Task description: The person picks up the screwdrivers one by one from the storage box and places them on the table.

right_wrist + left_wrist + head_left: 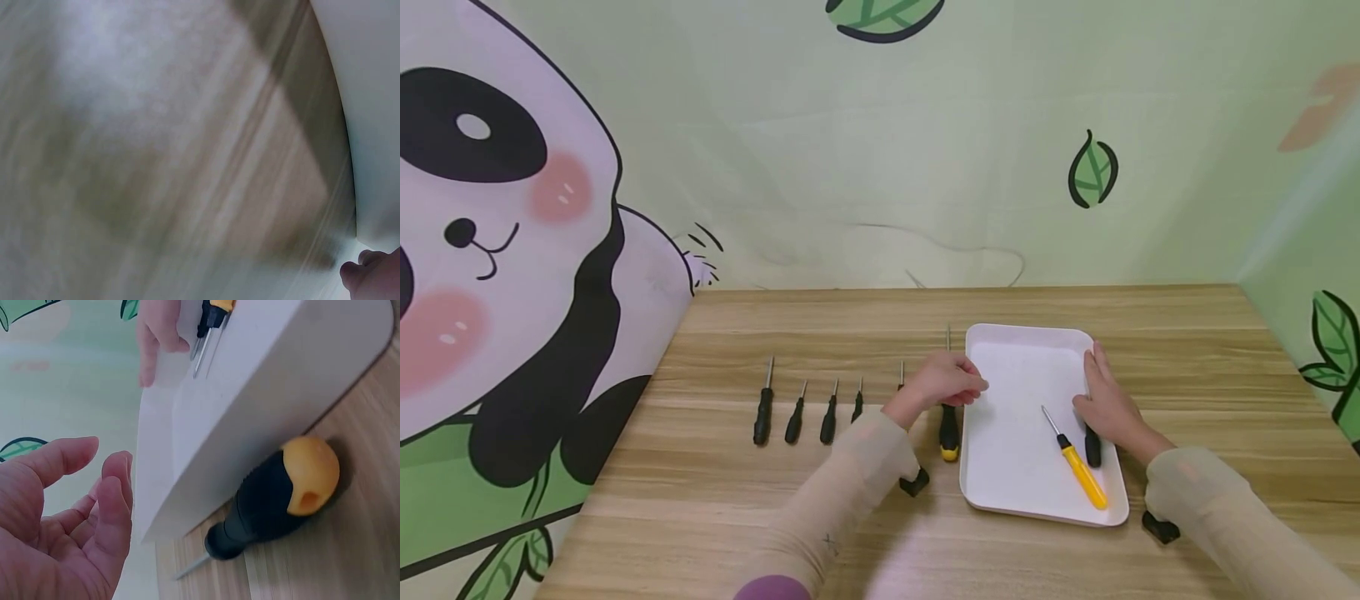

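A white tray lies on the table. My right hand holds its right side, thumb inside and fingers along the outside of the rim; in the right wrist view only fingertips show beside the tray wall. My left hand hovers at the left rim, its fingers loosely bent around nothing. Inside the tray lie a yellow-handled screwdriver and a black-handled screwdriver, partly hidden by the right hand. Just left of the tray, below my left hand, lies a black-and-yellow screwdriver.
Several black-handled screwdrivers lie in a row on the left of the wooden table, among them a larger screwdriver. My left arm partly covers another screwdriver. A patterned wall stands behind the table.
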The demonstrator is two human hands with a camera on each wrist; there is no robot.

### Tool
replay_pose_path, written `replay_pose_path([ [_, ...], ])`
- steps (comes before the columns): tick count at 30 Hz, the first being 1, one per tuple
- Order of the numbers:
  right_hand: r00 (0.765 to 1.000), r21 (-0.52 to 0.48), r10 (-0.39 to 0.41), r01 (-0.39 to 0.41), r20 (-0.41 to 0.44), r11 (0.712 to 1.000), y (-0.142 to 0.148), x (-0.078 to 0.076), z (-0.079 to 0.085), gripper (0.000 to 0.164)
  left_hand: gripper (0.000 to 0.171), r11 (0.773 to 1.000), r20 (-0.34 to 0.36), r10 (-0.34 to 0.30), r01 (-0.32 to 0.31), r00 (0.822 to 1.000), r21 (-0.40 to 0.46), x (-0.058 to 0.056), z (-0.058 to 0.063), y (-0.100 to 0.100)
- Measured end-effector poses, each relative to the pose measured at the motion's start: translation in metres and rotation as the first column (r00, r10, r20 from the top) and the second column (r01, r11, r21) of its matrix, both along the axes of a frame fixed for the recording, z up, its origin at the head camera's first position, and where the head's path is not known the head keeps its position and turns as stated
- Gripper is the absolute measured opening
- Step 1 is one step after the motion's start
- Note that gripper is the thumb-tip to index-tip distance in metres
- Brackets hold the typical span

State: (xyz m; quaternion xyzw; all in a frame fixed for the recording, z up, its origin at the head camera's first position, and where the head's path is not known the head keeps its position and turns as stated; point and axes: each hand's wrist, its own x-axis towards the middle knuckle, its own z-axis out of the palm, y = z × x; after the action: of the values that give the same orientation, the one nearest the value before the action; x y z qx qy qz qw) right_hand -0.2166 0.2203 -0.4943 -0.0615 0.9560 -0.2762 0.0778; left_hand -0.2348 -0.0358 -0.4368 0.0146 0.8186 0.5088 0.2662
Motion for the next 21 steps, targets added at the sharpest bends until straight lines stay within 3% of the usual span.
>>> replay_pose_path([
  [21, 1.0, -0.008, -0.005, 0.005, 0.01, 1.0, -0.001, 0.002, 0.003, 0.07, 0.014, 1.0, 0.06, -0.002, 0.001, 0.998, 0.021, 0.012, 0.001, 0.035],
])
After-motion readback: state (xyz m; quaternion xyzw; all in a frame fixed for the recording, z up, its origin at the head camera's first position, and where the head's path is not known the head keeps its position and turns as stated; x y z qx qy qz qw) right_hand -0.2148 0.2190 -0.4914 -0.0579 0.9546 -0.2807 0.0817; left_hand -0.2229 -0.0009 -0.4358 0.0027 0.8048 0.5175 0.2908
